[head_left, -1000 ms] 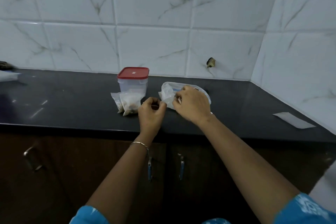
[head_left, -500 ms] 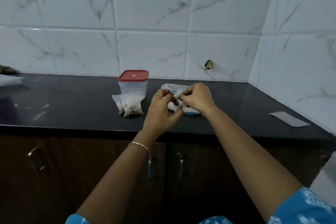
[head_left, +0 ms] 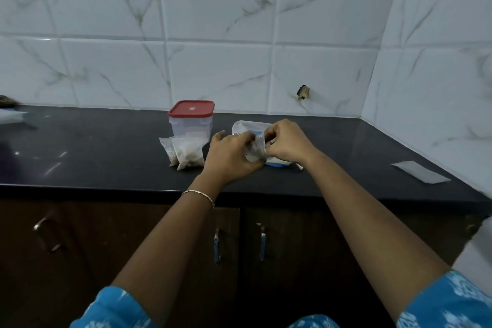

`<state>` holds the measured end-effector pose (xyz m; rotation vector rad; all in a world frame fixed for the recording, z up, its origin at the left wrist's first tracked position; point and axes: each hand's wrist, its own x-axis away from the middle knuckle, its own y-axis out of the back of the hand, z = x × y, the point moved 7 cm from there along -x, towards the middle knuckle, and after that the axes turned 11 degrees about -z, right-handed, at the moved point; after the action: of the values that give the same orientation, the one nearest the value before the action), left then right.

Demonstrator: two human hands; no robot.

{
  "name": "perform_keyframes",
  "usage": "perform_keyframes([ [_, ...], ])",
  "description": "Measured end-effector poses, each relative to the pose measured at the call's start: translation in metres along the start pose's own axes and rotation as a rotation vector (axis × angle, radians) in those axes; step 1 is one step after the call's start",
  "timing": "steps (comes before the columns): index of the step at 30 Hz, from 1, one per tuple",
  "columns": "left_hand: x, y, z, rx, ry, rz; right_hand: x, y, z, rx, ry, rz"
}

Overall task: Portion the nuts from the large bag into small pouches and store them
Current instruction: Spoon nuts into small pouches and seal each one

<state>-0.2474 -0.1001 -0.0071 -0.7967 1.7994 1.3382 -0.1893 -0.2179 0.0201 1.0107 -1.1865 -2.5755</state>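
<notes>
The large bag is mostly hidden behind 2 hands, midway along the counter. 1 small pouch is pinched by left hand and right hand; 2 filled pouches are seen before 1 container
</notes>
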Motion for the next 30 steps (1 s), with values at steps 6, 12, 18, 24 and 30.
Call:
perform_keyframes([
  [6,-0.004,-0.012,0.004,-0.026,-0.002,0.031,0.006,0.005,0.013,0.346,0.175,-0.044],
  [12,0.000,-0.021,0.034,0.167,0.298,-0.004,-0.001,0.013,-0.044,-0.179,-0.114,-0.299],
  [18,0.028,-0.049,0.045,0.402,0.519,0.087,0.019,-0.015,-0.135,0.004,-0.452,-0.196],
  [24,0.026,-0.056,0.058,0.600,0.738,0.051,0.021,-0.028,-0.145,0.112,-0.438,-0.137],
  [30,0.029,-0.071,0.089,0.875,1.051,0.005,0.011,-0.004,-0.114,0.006,-0.192,-0.265],
])
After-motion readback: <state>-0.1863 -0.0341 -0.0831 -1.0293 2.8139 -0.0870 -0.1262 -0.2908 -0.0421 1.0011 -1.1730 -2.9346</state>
